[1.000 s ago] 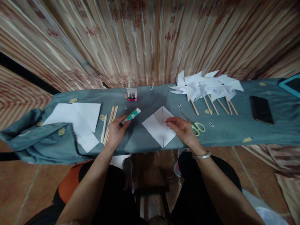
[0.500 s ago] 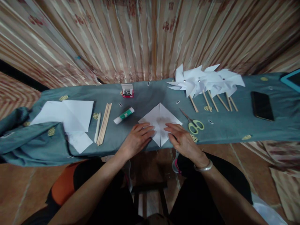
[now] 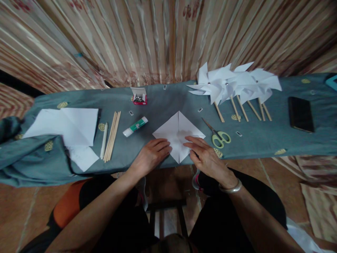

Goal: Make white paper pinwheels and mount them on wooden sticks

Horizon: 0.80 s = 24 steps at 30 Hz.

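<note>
Nearest, the creased paper square (image 3: 175,128) lies at the middle of the desk's near edge, turned so that one corner points at that edge and another at the far edge. Dark lines run inward from its corners; whether they are folds or cuts is hard to tell. The left hand (image 3: 151,154) rests its fingertips on the square's lower left side, and the right hand (image 3: 207,156) lays its fingers on the right half. Neither grip closes on anything: the fingers are loosely spread over the sheet.

The step in hand looks like flattening or lining up this square. A next move on it would call for one hand steadying the sheet while the other lifts a corner cleanly.

Farther in, scissors (image 3: 220,138) lie just right of the square, a glue stick (image 3: 135,127) to its left. Toward the desk's left end come wooden sticks (image 3: 112,137), a white rod (image 3: 104,141) and loose sheets (image 3: 76,123); toward the right end, a phone (image 3: 301,114).

By the far edge stand an open box (image 3: 139,99) of small metal pieces and, right of centre, overlapping paper pinwheels (image 3: 234,82), their handles angled toward the near edge.
</note>
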Motion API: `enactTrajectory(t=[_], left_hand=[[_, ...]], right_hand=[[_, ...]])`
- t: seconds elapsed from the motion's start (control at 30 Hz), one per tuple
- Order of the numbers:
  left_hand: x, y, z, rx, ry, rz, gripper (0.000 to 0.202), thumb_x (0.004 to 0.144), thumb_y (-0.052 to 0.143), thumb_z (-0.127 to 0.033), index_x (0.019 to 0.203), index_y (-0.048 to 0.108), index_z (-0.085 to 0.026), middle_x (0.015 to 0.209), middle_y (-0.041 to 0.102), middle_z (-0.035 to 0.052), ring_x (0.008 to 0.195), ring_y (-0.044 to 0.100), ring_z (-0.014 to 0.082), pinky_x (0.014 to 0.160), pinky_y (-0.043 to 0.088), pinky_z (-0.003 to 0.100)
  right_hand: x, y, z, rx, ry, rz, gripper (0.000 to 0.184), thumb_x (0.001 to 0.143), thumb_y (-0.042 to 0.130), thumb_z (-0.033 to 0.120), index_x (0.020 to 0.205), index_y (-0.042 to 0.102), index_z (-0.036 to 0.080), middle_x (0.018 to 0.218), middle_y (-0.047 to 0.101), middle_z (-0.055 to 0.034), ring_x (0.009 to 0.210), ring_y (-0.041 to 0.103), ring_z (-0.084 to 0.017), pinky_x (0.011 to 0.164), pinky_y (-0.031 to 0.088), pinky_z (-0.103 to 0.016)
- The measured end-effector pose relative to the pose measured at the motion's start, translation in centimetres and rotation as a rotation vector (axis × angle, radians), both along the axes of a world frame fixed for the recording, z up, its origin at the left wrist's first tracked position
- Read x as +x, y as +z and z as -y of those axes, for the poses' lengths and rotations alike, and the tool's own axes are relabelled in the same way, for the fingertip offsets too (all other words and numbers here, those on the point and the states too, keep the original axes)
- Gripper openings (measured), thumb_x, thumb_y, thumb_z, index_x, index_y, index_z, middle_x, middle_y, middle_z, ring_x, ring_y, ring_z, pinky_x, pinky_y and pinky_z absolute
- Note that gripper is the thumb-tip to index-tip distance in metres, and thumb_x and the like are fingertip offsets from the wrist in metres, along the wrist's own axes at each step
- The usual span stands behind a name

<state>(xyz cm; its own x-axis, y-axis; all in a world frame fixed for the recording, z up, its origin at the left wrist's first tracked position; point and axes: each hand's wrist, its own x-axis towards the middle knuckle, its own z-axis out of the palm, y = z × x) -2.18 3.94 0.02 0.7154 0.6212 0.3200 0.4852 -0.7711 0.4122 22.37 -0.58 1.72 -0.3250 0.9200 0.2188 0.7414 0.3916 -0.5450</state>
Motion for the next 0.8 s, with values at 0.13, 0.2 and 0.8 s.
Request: enactTrajectory(t=[0.13, 0.2, 0.8], left_hand=[[0.3, 0.3, -0.2, -0.027, 0.020, 0.012, 0.023, 0.096, 0.052, -0.021, 0.109, 0.070, -0.018, 0.112, 0.073, 0.0109, 0.112, 0.065, 0.0245, 0.093, 0.056, 0.044], [0.6, 0.4, -0.3, -0.042, 0.063, 0.034, 0.023, 0.096, 0.051, -0.021, 0.107, 0.071, -0.017, 0.108, 0.074, 0.0109, 0.107, 0.066, 0.0233, 0.092, 0.057, 0.043], [2.2, 1.0, 0.7, -0.228, 0.090, 0.165, 0.017, 0.094, 0.053, -0.020, 0.092, 0.069, -0.016, 0.097, 0.069, 0.0087, 0.094, 0.061, 0.0202, 0.086, 0.052, 0.037]], right_hand=[[0.1, -0.1, 0.0, -0.012, 0.005, -0.009, 0.042, 0.083, 0.046, 0.005, 0.116, 0.068, 0.019, 0.132, 0.063, -0.0121, 0.126, 0.056, -0.027, 0.107, 0.047, -0.053], [0.0, -0.1, 0.0, -0.012, -0.006, -0.013, 0.042, 0.083, 0.045, 0.004, 0.115, 0.068, 0.020, 0.132, 0.063, -0.0117, 0.126, 0.056, -0.027, 0.107, 0.048, -0.052], [-2.6, -0.3, 1.2, -0.036, -0.284, -0.197, 0.013, 0.091, 0.061, 0.032, 0.096, 0.069, 0.023, 0.134, 0.060, -0.0114, 0.125, 0.055, -0.030, 0.105, 0.045, -0.050]])
